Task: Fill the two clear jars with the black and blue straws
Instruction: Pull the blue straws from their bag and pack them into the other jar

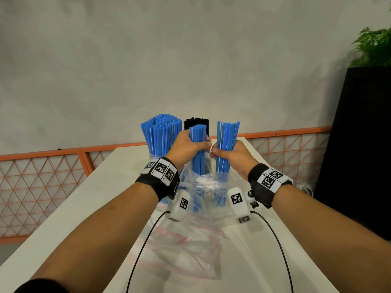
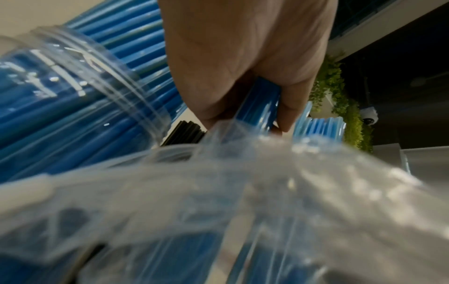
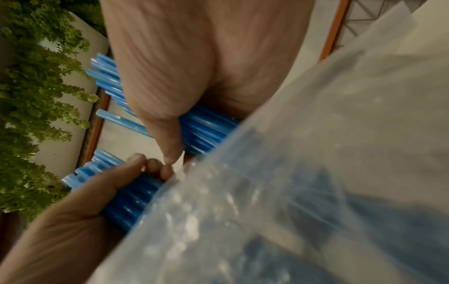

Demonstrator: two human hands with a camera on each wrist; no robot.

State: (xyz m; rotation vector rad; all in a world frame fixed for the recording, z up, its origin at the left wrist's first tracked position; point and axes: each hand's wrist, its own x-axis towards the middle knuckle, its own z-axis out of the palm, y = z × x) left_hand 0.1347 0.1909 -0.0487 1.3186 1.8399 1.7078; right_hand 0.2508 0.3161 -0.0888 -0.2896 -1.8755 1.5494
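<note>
A bundle of blue straws (image 1: 198, 149) is clenched in the left hand (image 1: 186, 148), another bundle (image 1: 226, 144) in the right hand (image 1: 230, 154), both half drawn from the plastic bag (image 1: 203, 187). Toward the surface's far edge, one jar (image 2: 80, 92) is packed blue; black straws (image 1: 196, 123) stand behind. Remaining: jar these bundles.

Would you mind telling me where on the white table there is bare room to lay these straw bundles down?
Bare table lies left of the left hand, toward the orange railing. The right edge strip is narrower. The middle is crowded: blue-straw jar, black straws, plastic bag.
</note>
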